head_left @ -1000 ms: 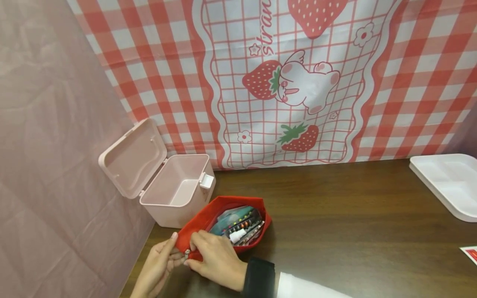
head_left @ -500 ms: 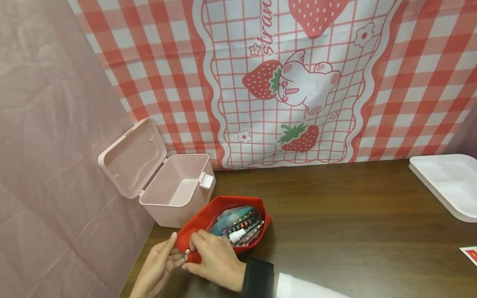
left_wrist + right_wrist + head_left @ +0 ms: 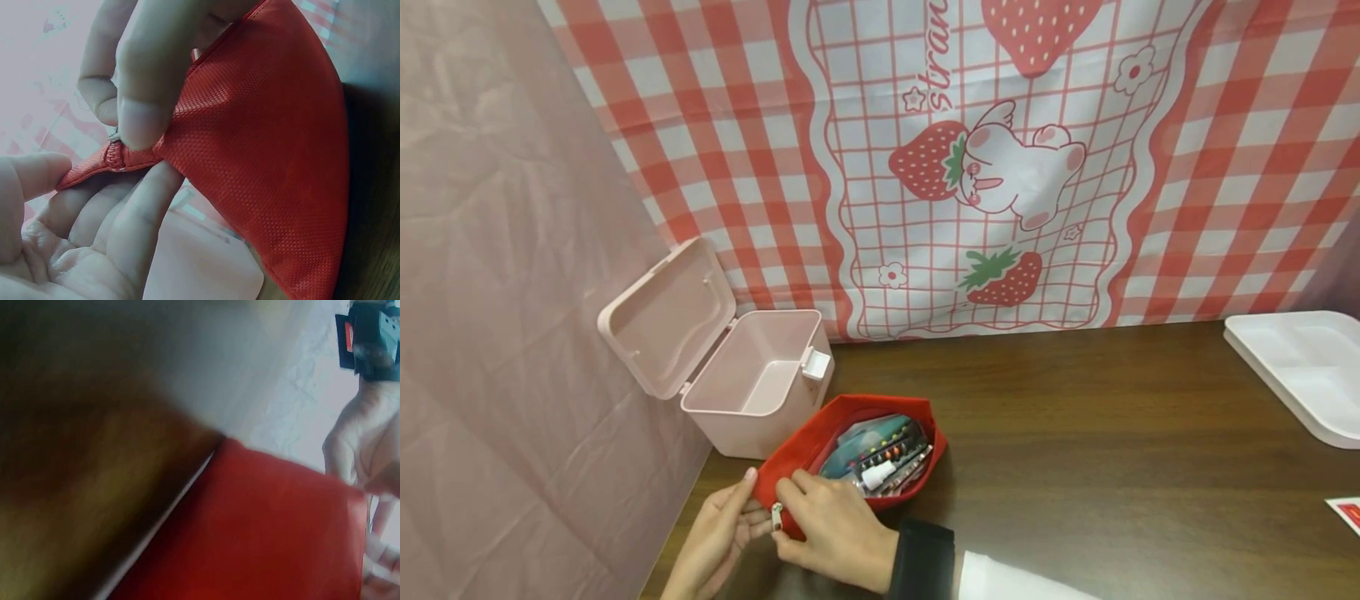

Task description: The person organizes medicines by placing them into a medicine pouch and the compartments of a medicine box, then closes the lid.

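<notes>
A red zip pouch (image 3: 797,447) stands unzipped on the table, its mouth facing up. Inside lie a teal clear packet (image 3: 859,443), a strip with coloured dots (image 3: 892,451) and a white-capped tube (image 3: 877,475). My left hand (image 3: 718,531) pinches the pouch's left end, thumb on top and fingers underneath. Beside it, my right hand (image 3: 842,531) grips the near rim close to the metal zipper pull (image 3: 777,517). In the left wrist view, the right thumb presses the red fabric (image 3: 262,125) next to the zipper's end.
Behind the pouch is a pink box (image 3: 752,429) with its lid (image 3: 670,321) raised and a white latch (image 3: 816,364) in front. A white divided tray (image 3: 1318,375) lies at far right, and a red-and-white card (image 3: 1348,510) at the right edge. A pink cloth (image 3: 535,375) hangs at left.
My right hand has shifted slightly down and its fingers have moved on the rim, so the zipper pull shows more fully. The left hand and pouch stay in place.
</notes>
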Demonstrator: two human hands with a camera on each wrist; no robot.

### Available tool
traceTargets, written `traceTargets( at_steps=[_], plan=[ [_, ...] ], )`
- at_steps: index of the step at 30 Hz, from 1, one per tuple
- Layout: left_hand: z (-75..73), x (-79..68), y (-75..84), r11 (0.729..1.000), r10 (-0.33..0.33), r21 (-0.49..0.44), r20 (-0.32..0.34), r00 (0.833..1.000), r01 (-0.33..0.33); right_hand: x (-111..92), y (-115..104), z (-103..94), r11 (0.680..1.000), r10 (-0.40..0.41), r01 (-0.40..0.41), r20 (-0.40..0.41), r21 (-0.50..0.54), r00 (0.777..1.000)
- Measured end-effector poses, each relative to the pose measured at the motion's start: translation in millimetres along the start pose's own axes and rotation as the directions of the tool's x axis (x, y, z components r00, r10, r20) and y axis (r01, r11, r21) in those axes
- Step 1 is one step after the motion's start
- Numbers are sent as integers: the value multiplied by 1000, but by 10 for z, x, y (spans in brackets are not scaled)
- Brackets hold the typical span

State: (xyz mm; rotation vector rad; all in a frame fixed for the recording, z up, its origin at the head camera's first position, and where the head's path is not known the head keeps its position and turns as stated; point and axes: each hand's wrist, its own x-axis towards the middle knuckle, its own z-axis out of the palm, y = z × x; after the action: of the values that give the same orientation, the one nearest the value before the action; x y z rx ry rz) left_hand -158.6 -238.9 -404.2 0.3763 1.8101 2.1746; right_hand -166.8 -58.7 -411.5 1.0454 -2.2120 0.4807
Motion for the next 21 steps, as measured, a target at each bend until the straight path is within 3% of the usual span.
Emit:
traceTargets(
  at_steps=[6,11,21],
  plan=[
    [-9,15,-16,999,32,-34,53,998,-30,-18,121,-80,988,-117,109,69,107,991],
    [-14,14,-26,998,47,-45,75,996,-43,-6,187,-108,971,-103,80,92,225,990],
    [-3,12,-20,999,33,-37,54,998,-31,2,159,-60,991,-93,84,86,102,992]
  ],
)
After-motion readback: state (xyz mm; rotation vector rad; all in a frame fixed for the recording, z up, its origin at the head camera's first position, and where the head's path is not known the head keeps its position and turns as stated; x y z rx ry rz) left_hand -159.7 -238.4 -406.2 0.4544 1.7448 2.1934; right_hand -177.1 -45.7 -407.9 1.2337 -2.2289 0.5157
